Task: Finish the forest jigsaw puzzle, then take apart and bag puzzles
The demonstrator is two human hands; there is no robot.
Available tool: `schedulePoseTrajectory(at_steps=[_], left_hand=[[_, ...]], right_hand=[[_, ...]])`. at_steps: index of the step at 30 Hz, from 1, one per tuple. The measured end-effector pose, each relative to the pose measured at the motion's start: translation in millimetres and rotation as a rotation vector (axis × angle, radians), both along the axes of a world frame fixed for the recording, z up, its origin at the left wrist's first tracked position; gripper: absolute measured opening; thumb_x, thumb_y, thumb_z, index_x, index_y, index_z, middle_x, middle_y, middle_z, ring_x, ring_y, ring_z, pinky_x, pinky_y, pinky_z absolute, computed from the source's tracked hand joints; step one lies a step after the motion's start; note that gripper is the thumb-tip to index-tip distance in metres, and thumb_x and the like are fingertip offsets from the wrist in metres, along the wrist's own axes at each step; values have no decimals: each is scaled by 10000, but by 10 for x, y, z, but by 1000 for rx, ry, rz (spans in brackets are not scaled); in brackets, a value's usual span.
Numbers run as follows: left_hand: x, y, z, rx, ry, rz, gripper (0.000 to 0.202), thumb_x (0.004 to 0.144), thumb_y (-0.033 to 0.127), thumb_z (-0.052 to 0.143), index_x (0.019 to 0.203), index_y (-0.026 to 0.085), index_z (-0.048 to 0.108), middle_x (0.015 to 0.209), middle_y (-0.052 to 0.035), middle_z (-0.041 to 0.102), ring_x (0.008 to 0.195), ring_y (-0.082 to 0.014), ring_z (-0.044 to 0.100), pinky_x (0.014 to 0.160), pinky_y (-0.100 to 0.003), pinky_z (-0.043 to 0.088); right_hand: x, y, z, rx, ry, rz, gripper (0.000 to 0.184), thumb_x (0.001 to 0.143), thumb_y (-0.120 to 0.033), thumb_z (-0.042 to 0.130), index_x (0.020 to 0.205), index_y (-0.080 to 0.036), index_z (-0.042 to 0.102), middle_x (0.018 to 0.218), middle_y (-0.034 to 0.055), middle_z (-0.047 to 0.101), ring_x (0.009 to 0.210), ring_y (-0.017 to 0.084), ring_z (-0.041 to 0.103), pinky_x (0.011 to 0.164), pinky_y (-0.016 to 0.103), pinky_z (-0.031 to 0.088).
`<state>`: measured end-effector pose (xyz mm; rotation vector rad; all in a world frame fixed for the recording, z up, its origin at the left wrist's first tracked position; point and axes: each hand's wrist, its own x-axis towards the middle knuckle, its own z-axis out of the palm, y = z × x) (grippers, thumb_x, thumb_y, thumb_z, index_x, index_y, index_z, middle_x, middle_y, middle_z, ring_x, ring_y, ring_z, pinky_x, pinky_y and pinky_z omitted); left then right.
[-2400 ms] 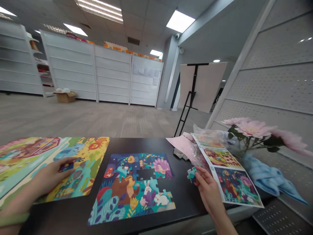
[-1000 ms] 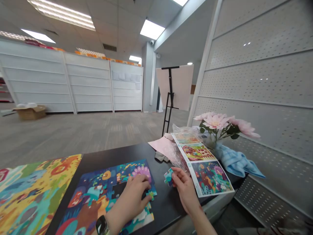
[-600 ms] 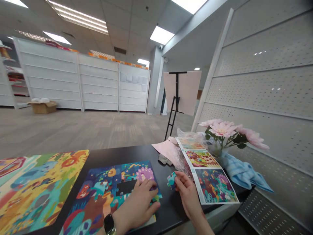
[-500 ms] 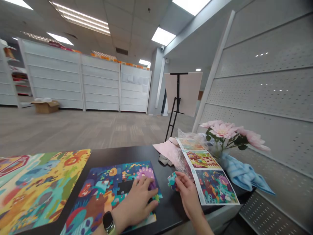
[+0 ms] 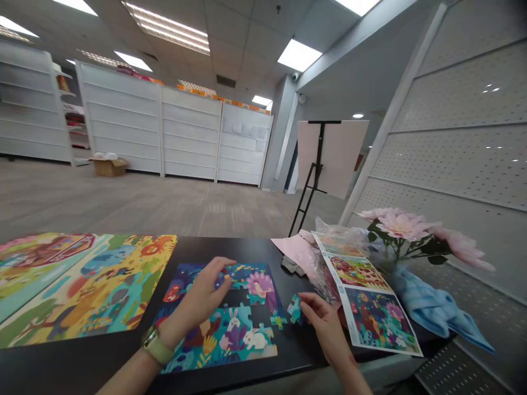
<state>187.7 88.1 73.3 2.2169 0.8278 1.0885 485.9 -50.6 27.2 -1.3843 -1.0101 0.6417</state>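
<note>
Head view | left hand (image 5: 193, 302): fingers spread on jigsaw puzzle (image 5: 251, 341) | right hand (image 5: 325, 323): fingers pinching puzzle piece (image 5: 295, 309) just beside it, over black table (image 5: 255, 247)

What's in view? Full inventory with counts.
jigsaw puzzle: 1, multicoloured, part-assembled with gaps, on table
loose puzzle piece: 1, teal, in right hand
printed puzzle boards: 2, multicoloured, overlapping, table's left
printed picture sheet: 1, multicoloured, table's right
plastic bag: 1, clear, beside sheet
pink paper: 1, far table edge
flowers: several, pink, glass vase
towel: 1, light blue, right of sheet
table: 1, black, centre
easel: 1, black, pale board, beyond table
shelving units: several, white, far side
cardboard box: 1, brown, floor
left hand: over puzzle
watch: 1, pale green strap, left wrist
right hand: right of puzzle
</note>
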Motion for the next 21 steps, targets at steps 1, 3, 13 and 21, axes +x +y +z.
schedulePoseTrajectory(at_steps=[1,3,13,21], left_hand=[[-71,-49,-77,8,65,-27,284,937,247,495,1193,237,617,1252,-87,620,1168,-240,593,1018,-407,481],[-186,-169,-207,28,202,-67,294,892,259,579,1176,262,653,1319,-81,616,1258,-266,555,1096,-442,428],[-325,-361,-247,-17,425,-40,489,839,436,702,1295,268,651,1454,-124,561,1358,-346,491,1141,-552,374],[-476,-233,-250,46,263,19,334,912,254,564,1226,255,677,1351,-108,623,1276,-298,565,1089,-489,460]], right_hand=[[-11,-1,10,-21,-26,23,420,713,-526,827,966,-196,775,846,53,727,731,197,605,599,273,444],[-39,-5,30,-51,-59,55,416,709,-529,829,946,-192,777,852,60,741,747,208,630,621,285,468],[-128,-50,44,-171,-267,278,331,838,-476,731,1002,-191,774,882,80,756,779,231,668,697,328,525],[-208,-142,175,-138,-457,295,283,887,-285,560,1075,-232,764,985,80,749,854,248,664,751,343,509]])
